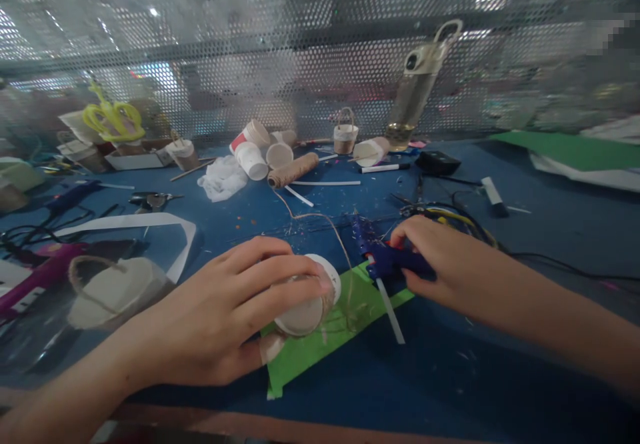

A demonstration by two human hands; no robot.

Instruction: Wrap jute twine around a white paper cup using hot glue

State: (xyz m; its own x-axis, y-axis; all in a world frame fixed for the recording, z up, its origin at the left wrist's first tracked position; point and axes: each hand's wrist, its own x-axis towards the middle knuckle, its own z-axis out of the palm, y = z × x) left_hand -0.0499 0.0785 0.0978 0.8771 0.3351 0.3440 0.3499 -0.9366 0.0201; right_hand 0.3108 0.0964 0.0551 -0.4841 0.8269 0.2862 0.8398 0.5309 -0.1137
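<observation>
My left hand (250,304) is closed around a white paper cup (301,314) that lies on its side, with some brown twine wound on it. Green tape (305,361) on the blue table lies beneath the cup. From the cup area a strand of twine (343,237) runs back to a twine roll (294,169). To the right, my right hand (425,251) grips the handle of a blue hot glue gun (383,257). A translucent glue stick (390,311) sticks out of the gun's rear. The gun's nozzle points away, toward the mesh.
Paper cups (250,151) and a crumpled white tissue (223,179) lie behind the hands. A water bottle (415,94) leans by the mesh screen (320,64). On the left are a cup basket (120,291) and a magenta glue gun (45,274). Cables (465,221) sit right.
</observation>
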